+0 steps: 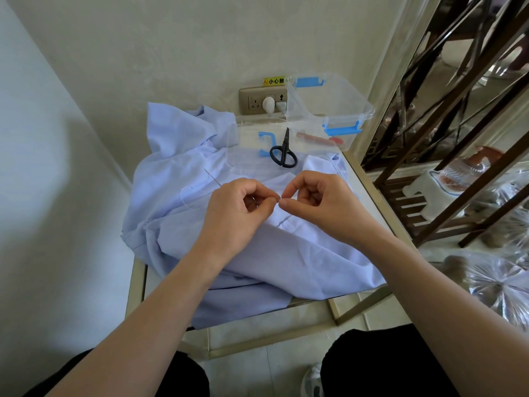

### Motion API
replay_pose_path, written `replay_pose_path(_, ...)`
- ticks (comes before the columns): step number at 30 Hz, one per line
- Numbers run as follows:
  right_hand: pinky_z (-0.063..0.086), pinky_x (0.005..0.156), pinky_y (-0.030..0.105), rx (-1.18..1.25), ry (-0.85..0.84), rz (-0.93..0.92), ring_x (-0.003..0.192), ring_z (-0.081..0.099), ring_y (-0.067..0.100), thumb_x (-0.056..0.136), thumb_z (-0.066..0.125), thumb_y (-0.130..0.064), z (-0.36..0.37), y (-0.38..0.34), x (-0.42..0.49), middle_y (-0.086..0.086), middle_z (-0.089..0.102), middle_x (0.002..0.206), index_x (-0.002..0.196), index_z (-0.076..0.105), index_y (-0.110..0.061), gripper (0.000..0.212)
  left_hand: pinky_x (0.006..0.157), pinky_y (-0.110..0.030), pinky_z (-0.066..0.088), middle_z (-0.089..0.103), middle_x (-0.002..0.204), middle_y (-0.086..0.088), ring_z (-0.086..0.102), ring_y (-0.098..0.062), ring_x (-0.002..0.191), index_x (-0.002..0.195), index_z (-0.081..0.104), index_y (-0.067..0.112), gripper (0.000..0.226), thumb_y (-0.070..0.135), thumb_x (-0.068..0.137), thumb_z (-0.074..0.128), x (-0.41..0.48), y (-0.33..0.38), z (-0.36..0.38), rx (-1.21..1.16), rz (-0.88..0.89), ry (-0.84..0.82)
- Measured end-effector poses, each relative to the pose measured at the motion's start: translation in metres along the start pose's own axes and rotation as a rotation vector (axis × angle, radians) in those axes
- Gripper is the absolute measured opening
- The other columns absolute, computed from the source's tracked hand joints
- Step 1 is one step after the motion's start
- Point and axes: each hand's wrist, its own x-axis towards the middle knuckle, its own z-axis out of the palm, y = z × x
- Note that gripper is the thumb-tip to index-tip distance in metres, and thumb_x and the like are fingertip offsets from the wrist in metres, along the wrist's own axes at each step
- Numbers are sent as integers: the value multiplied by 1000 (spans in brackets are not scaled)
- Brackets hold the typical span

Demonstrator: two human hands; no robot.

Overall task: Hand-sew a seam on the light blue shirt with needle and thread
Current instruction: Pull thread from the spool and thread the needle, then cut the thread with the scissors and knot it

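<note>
The light blue shirt (200,224) lies crumpled over a small glass table. A needle (212,177) sticks up slanted behind my left hand (237,207); whether it rests on the cloth or in my fingers I cannot tell. White thread (186,199) loops from it across the shirt to my fingers. My left hand pinches the thread between thumb and forefinger. My right hand (315,199) pinches the same thread end right beside it, the fingertips of both hands almost touching above a stitched seam (282,220).
Black scissors (283,153) lie on a clear lid (252,150) behind my hands. A clear plastic box (329,110) with blue clips stands at the back right by a wall socket (263,101). A dark wooden rack (429,167) stands to the right. The table's metal frame (380,207) edges the shirt.
</note>
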Motion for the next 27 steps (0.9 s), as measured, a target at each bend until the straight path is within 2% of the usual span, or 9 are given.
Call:
replay_pose_path(6,34,53,16,-18,-12,-1,50,37,5,87,72,-15,1,1,1,-11,44,53,82,68,-11,7,55,-9,33,54,58,16,47,-2,50,78,74,14,5,11,83,74,0,-1,0,11,5,1)
replay_pose_path(11,35,52,16,-5,-33,10,52,39,7,89,70,-17,1,3,2,-12,50,55,84,69,-13,7,57,-11,34,57,61,15,47,-4,53,75,73,19,10,11,81,75,4,1,-1,32,18,4)
replay_pose_path(14,32,50,17,-19,42,40,49,36,6,92,66,-21,0,8,7,-15,48,50,85,72,-19,10,56,-11,35,59,63,13,46,-3,52,75,74,17,8,12,81,75,9,3,-3,10,-2,17)
replay_pose_path(15,35,51,17,-8,92,55,50,40,6,93,64,-20,-1,9,11,-16,52,53,86,73,-20,11,56,-11,36,60,63,13,46,-3,52,74,73,17,8,12,80,76,12,4,-3,-3,-14,23)
replay_pose_path(17,42,57,17,10,176,85,60,51,7,94,60,-16,-3,11,19,-16,68,75,91,74,-20,15,56,-11,36,60,62,16,46,-2,52,72,72,17,10,13,80,77,18,3,-5,-19,-44,34)
replay_pose_path(19,48,62,18,-1,218,113,67,58,9,96,56,-12,-5,12,31,-10,71,91,96,73,-19,18,55,-10,36,58,57,21,46,-2,52,71,72,17,11,13,80,77,23,2,-7,-31,-78,31)
replay_pose_path(22,53,71,28,-49,226,160,77,65,16,96,54,-13,-5,14,59,-6,71,92,101,72,-18,19,52,-9,34,56,51,23,45,-2,49,71,72,17,12,14,81,77,30,0,-7,-46,-123,16)
replay_pose_path(25,48,77,27,-202,151,224,85,61,16,97,53,-16,5,22,92,-2,69,98,110,70,-14,22,51,-10,36,57,51,21,45,-1,48,71,72,18,12,16,81,77,37,-3,-7,-63,-146,6)
replay_pose_path(27,47,77,31,-298,154,272,87,59,20,97,51,-16,14,29,110,6,70,99,106,70,-7,22,52,-12,37,57,50,20,45,-1,48,70,72,19,13,15,81,77,40,-6,-8,-75,-162,0)
